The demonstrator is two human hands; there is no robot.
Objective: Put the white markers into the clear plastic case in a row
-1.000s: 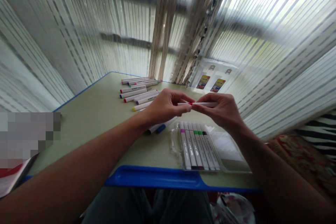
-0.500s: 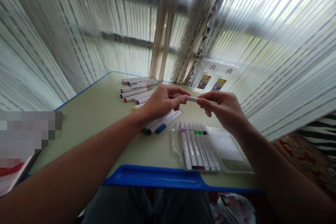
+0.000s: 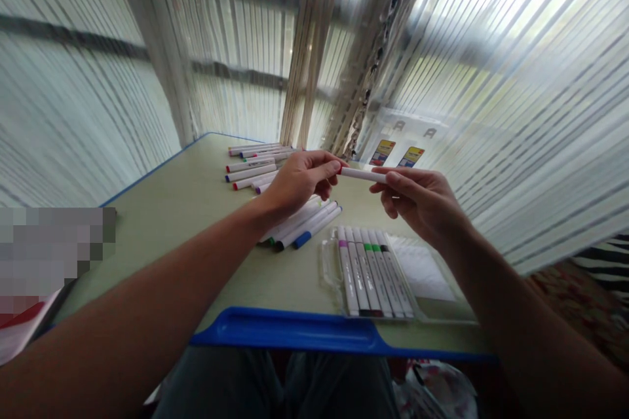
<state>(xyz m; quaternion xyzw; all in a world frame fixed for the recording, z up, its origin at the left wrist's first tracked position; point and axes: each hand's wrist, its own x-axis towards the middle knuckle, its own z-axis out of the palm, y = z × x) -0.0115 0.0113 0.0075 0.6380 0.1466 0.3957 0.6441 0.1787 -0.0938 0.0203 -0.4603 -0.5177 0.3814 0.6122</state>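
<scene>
Both hands hold one white marker (image 3: 361, 175) level above the green desk (image 3: 196, 209). My left hand (image 3: 297, 181) pinches its left end, where a red band shows. My right hand (image 3: 422, 200) grips the right end with curled fingers. Below the hands, several loose markers (image 3: 307, 226) lie on the desk. A clear plastic case (image 3: 378, 272) at the near right holds a row of markers with purple, green and black bands.
More markers (image 3: 253, 163) lie in a row at the far end of the desk. A blue tray lip (image 3: 295, 334) runs along the near edge. Striped curtains (image 3: 491, 78) surround the desk, with two small packets (image 3: 396, 156) behind it.
Both hands have lifted the marker slightly up and away. My left hand has slid toward the marker's left end, so more of its white barrel shows between the hands.
</scene>
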